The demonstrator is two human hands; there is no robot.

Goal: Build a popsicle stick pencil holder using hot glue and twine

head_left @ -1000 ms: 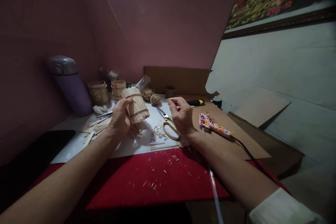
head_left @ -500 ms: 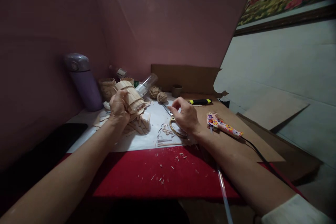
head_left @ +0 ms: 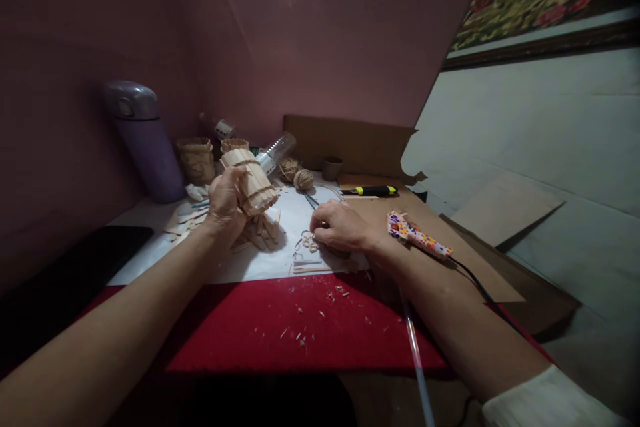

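My left hand (head_left: 226,199) is wrapped round a small cup made of craft sticks (head_left: 257,188), tilted, with thin bands around its side. Beneath it lies a heap of loose craft sticks (head_left: 267,230) on white paper. My right hand (head_left: 343,225) is low over the paper with its fingers curled together; what they hold, if anything, is hidden. Under that hand lie the scissors (head_left: 311,201), mostly covered, their blades pointing away. Just left of the fingertips are small pale curled pieces (head_left: 309,242).
A purple bottle (head_left: 147,150) and another stick cup (head_left: 196,161) stand at the left. Behind are twine balls (head_left: 303,180), a clear plastic bottle (head_left: 277,152) and a small brown pot (head_left: 333,168). To the right lie a utility knife (head_left: 377,191) and a flowered glue gun (head_left: 420,237) with a cord.
My right hand has moved down and left, from above the scissors to beside the curled pieces, covering the scissors' handles. My left hand still holds the cup. The view has shifted slightly.
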